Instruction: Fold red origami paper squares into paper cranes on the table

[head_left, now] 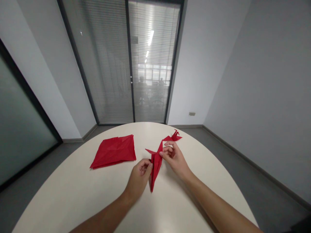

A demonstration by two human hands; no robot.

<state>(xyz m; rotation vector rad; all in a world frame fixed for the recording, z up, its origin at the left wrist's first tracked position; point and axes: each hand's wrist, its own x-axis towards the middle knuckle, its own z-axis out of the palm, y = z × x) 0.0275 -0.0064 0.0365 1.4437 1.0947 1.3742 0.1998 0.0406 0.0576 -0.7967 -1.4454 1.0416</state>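
Note:
Between my hands is a piece of folded red origami paper, long and narrow, with a pointed lower end and two thin points spread at its top. My left hand pinches its left edge between thumb and bent fingers. On the other side, my right hand grips the upper right part with thumb and fingertips. Just beyond the right hand sits a finished-looking red paper crane, partly covered by that hand. A stack of red paper sheets lies to the left of my left hand.
Everything rests on a round white table whose curved edge runs around the far side. Behind it stand a glass partition with blinds and grey-white walls. A small wall outlet is low on the back wall.

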